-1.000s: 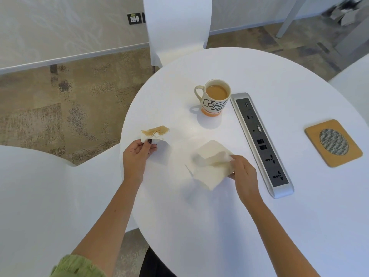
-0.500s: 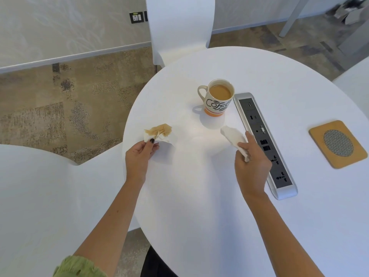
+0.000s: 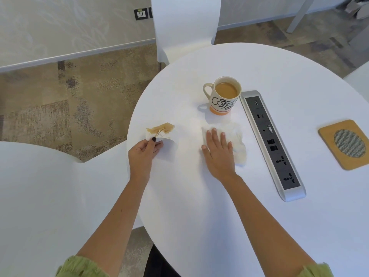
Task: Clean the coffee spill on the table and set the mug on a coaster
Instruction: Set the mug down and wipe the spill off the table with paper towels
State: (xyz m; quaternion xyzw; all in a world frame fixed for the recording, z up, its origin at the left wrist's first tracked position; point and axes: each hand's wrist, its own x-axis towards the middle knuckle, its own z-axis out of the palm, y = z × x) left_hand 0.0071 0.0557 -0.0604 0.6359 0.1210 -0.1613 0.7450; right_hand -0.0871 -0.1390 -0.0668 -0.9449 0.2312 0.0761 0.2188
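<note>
The round white table [image 3: 249, 206] looks smooth and matt. The cream ceramic mug [image 3: 221, 98] is glossy. Both white paper tissues, stained [image 3: 159, 130] and crumpled [image 3: 237, 140], look soft. The square wooden coaster [image 3: 327, 154] holds woven mesh; the brushed-metal socket strip [image 3: 271, 142] has a black plastic face.

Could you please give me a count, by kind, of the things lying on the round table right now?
Tissues: 2, stained and clean
Mug: 1
Coaster: 1
Socket strip: 1
Total: 5
</note>
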